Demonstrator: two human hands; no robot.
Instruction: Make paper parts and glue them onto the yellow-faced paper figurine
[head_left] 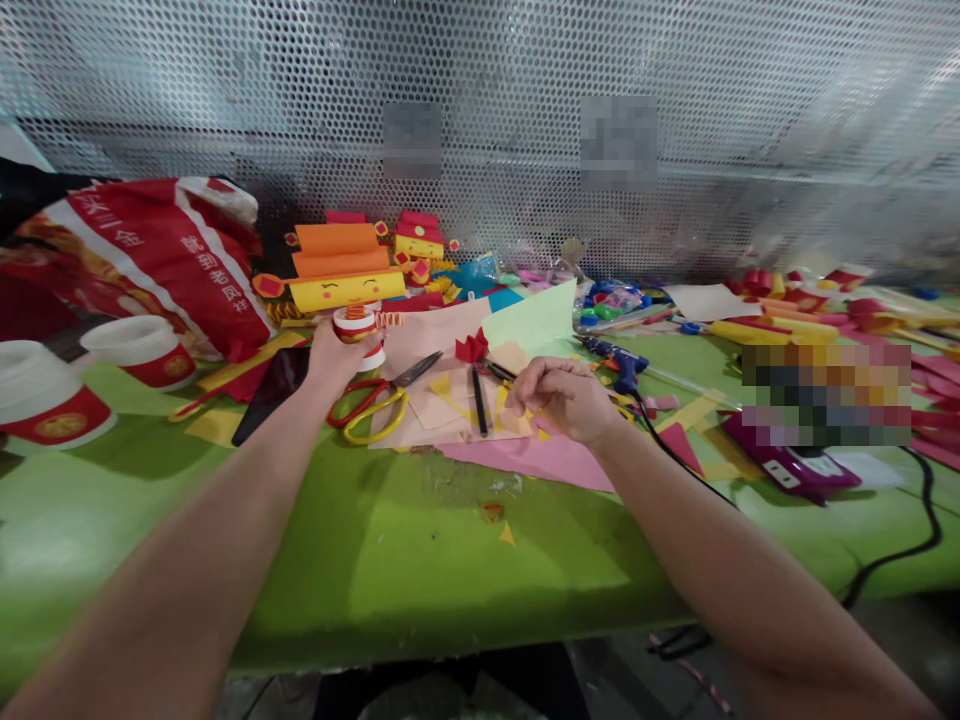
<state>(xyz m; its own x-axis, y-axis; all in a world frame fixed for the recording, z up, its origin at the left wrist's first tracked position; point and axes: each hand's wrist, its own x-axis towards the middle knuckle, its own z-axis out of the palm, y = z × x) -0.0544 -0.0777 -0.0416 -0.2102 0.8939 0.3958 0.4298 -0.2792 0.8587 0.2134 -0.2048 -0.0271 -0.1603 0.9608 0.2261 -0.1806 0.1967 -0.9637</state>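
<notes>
My left hand (334, 358) is wrapped round the paper cup (354, 324) at the base of a paper figure (346, 290). The figure has a yellow smiling face, orange rolled paper above it and coiled paper strips at its sides. My right hand (564, 398) hovers over the paper scraps, fingers curled together; whatever they hold, if anything, is hidden. Between the hands lie red-and-yellow scissors (375, 408), a black pen (479, 400) and a folded red paper piece (472, 348). A pink sheet (525, 460) lies below my right hand.
A blue glue gun (619, 362) with a black cord lies to the right, near a purple device (787, 460). Paper cups (56, 395) and a red bag (169, 255) stand left, beside a dark phone (271, 395). A second paper figure (418, 238) stands behind. Perforated metal (495, 60) backs the green table.
</notes>
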